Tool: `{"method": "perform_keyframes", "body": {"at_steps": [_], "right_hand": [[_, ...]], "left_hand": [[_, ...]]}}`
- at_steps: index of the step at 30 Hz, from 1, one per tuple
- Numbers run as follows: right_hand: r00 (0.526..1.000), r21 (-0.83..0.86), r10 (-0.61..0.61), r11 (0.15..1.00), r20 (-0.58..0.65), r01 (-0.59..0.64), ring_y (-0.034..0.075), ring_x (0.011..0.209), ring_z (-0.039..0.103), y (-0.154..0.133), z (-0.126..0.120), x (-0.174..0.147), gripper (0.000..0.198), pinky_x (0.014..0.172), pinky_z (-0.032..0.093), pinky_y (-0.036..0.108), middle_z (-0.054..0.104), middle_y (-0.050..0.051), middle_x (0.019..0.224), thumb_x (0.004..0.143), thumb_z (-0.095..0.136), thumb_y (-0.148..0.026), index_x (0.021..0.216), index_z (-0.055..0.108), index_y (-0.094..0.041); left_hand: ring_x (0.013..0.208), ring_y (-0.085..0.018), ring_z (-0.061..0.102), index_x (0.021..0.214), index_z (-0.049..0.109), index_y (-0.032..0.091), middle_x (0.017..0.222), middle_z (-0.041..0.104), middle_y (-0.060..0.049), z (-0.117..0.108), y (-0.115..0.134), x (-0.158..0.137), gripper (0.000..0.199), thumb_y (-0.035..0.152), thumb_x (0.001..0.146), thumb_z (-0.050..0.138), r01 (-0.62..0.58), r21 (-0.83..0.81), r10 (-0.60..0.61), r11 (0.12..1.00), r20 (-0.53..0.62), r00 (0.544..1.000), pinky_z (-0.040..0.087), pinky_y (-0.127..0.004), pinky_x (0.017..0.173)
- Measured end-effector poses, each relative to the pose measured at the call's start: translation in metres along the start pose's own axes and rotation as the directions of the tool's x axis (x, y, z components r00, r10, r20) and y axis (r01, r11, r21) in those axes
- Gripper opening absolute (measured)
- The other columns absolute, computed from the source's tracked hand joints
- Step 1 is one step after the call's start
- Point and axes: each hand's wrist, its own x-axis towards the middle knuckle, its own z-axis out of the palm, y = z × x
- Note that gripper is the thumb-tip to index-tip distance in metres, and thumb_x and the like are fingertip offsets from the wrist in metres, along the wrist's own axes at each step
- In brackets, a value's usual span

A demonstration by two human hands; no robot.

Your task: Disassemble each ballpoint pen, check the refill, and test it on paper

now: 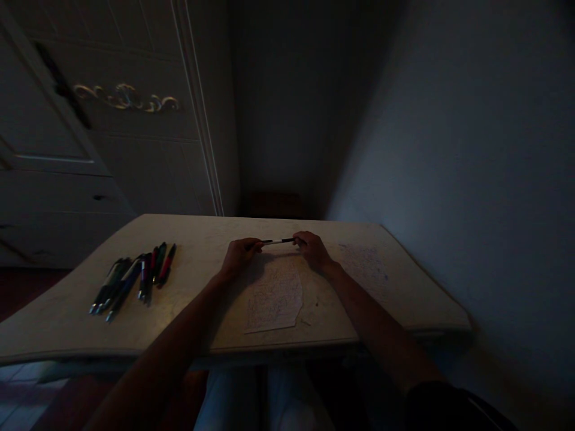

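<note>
A slim black-and-white pen (277,241) is stretched level between my two hands, above the far part of the table. My left hand (242,251) pinches its left end, fingers closed. My right hand (311,246) grips the dark right end between thumb and fingers. Whether the pen is in one piece or two is too dim to tell. Just below the hands lies a sheet of paper (276,299) covered in handwriting, with an uneven right edge.
Several pens (119,287) lie bunched on the left of the pale table (193,323), a red pen (167,265) at the bunch's right edge. Scribbled writing (363,263) shows at right. A cabinet (135,155) stands at back left, a wall (471,167) on the right.
</note>
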Motion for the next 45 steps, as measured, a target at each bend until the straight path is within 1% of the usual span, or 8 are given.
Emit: {"method": "perform_keyframes", "body": {"at_steps": [12, 17, 24, 29, 32, 37, 41, 45], "right_hand": [[0.982, 0.236, 0.191, 0.953, 0.018, -0.189, 0.016, 0.059, 0.054, -0.011, 0.010, -0.008, 0.015, 0.061, 0.040, 0.027, 0.060, -0.001, 0.060, 0.078, 0.050, -0.024, 0.071, 0.063, -0.021], [0.988, 0.303, 0.151, 0.941, 0.022, -0.150, 0.016, 0.064, 0.056, -0.017, 0.012, -0.007, 0.021, 0.064, 0.042, 0.028, 0.066, 0.001, 0.069, 0.083, 0.051, -0.033, 0.072, 0.064, -0.020], [0.991, 0.408, 0.061, 0.907, 0.115, -0.104, 0.018, 0.080, 0.061, -0.023, 0.016, -0.008, 0.041, 0.078, 0.048, 0.032, 0.070, 0.006, 0.084, 0.089, 0.053, -0.057, 0.081, 0.068, -0.019], [0.993, 0.446, 0.093, 0.887, 0.073, -0.116, 0.018, 0.079, 0.058, -0.020, 0.014, -0.007, 0.055, 0.080, 0.049, 0.033, 0.068, 0.007, 0.082, 0.088, 0.048, -0.069, 0.080, 0.068, -0.019], [0.982, 0.488, 0.146, 0.853, 0.118, -0.185, 0.018, 0.078, 0.058, -0.019, 0.016, -0.008, 0.055, 0.077, 0.050, 0.032, 0.067, 0.007, 0.080, 0.086, 0.051, -0.071, 0.078, 0.066, -0.019], [0.976, 0.502, 0.156, 0.839, 0.153, -0.212, 0.017, 0.077, 0.058, -0.017, 0.020, -0.010, 0.054, 0.074, 0.051, 0.030, 0.066, 0.006, 0.079, 0.085, 0.054, -0.069, 0.077, 0.066, -0.018], [0.970, 0.542, 0.181, 0.805, 0.163, -0.241, 0.017, 0.078, 0.060, -0.014, 0.023, -0.011, 0.053, 0.075, 0.053, 0.031, 0.065, 0.006, 0.080, 0.085, 0.056, -0.069, 0.078, 0.066, -0.017], [0.964, 0.571, 0.191, 0.777, 0.187, -0.265, 0.016, 0.077, 0.060, -0.014, 0.024, -0.011, 0.052, 0.074, 0.054, 0.031, 0.065, 0.006, 0.078, 0.085, 0.056, -0.068, 0.078, 0.066, -0.017]], "left_hand": [[0.081, -0.023, 0.063, 0.084, 0.074, 0.022, 0.082, 0.073, -0.008, 0.001, 0.009, 0.002, 0.020, 0.038, 0.083, 0.062, -0.205, 0.055, 0.212, 0.977, -0.172, 0.962, 0.050, -0.035, 0.080], [0.074, -0.019, 0.063, 0.086, 0.071, 0.017, 0.080, 0.071, -0.007, 0.007, 0.018, 0.005, 0.037, 0.053, 0.081, 0.065, -0.042, -0.287, -0.015, 0.957, -0.193, 0.981, 0.049, -0.032, 0.073], [0.084, -0.017, 0.064, 0.084, 0.067, 0.017, 0.090, 0.071, -0.007, 0.005, 0.022, 0.014, 0.034, 0.050, 0.081, 0.070, 0.129, -0.860, -0.362, 0.494, -0.069, 0.930, 0.046, -0.024, 0.066], [0.090, -0.019, 0.068, 0.085, 0.061, 0.018, 0.091, 0.070, -0.007, -0.007, 0.025, 0.015, 0.027, 0.036, 0.099, 0.046, 0.173, -0.984, -0.528, 0.049, 0.121, 0.840, 0.052, -0.033, 0.077], [0.064, -0.014, 0.064, 0.083, 0.058, 0.018, 0.070, 0.062, -0.001, -0.012, 0.024, 0.013, 0.028, 0.034, 0.101, 0.043, 0.172, -0.978, -0.490, -0.121, 0.210, 0.846, 0.050, -0.027, 0.062], [0.033, -0.007, 0.029, 0.074, 0.055, 0.018, 0.047, 0.033, 0.007, -0.019, 0.026, 0.007, 0.033, 0.032, 0.099, 0.038, 0.216, -0.957, -0.347, -0.193, 0.272, 0.898, 0.018, -0.019, 0.034], [0.030, -0.007, 0.021, 0.069, 0.050, 0.018, 0.043, 0.022, 0.009, -0.022, 0.026, 0.006, 0.024, 0.022, 0.090, 0.040, 0.179, -0.964, -0.377, -0.197, 0.243, 0.894, 0.010, -0.019, 0.033], [0.031, -0.006, 0.021, 0.069, 0.049, 0.018, 0.045, 0.025, 0.009, -0.021, 0.023, 0.006, 0.017, 0.024, 0.084, 0.044, 0.122, -0.965, -0.401, -0.232, 0.209, 0.892, 0.011, -0.018, 0.032]]}}
